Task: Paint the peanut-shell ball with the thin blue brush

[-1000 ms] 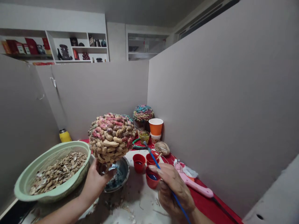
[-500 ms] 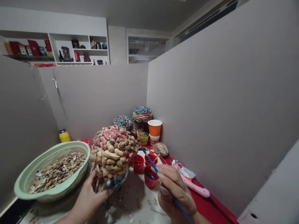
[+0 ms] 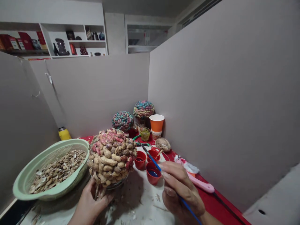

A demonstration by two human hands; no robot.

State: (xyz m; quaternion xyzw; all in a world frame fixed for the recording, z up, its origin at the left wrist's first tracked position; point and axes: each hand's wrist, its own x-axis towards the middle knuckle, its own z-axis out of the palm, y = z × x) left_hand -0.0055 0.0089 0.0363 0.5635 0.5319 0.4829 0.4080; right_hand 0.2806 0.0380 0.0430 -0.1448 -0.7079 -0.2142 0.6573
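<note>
1. A person's left hand (image 3: pixel 90 201) grips a ball of peanuts (image 3: pixel 110 157) by its stem, left of centre in the lower frame, while the right hand (image 3: pixel 184 187) pinches a slim blue brush (image 3: pixel 155 164), lower right of centre.
2. The step in hand looks to be colouring the shells: the brush's dark tip points up and left, near the ball's right side, above the red cups. Whether it touches a shell is hard to tell.
3. The next move seems to call for a steady left grip, the ball turned so a bare patch faces the bristles, and a light touch into the grooves. A dip into the front red cup (image 3: pixel 153 180), holding dark blue liquid, would suit a dry tip.
4. The ball is rounded and knobbly, its peanuts packed closely. Pink-red covers patches on top and at the lower right; most of the front is plain tan.
5. Two multicoloured balls, one at centre (image 3: pixel 122 121) and one just right of it (image 3: pixel 143 109), stand behind.
</note>
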